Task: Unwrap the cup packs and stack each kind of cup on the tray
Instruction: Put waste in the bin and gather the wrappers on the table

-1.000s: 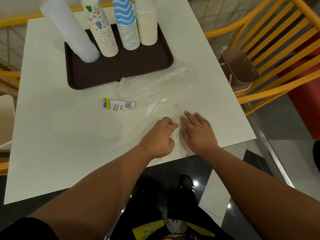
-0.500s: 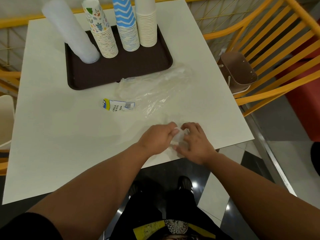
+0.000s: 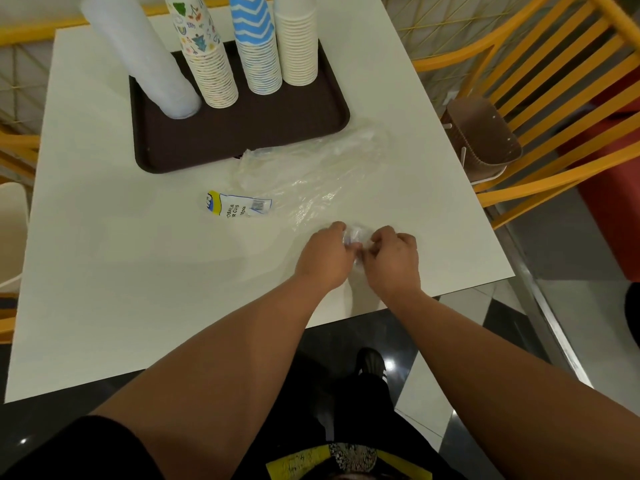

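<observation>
Left hand (image 3: 325,259) and right hand (image 3: 393,261) — fingers curled, knuckles nearly touching.

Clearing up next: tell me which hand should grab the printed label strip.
Left, probably. The label strip lies on the left hand side, while the right hand would have to cross over. Both hands currently pinch the clear plastic wrap, so one must let go first.

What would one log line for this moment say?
hands: left hand and right hand both pinch clear wrapper | tray: four cup stacks upright | table: loose wrapper, label strip
</observation>
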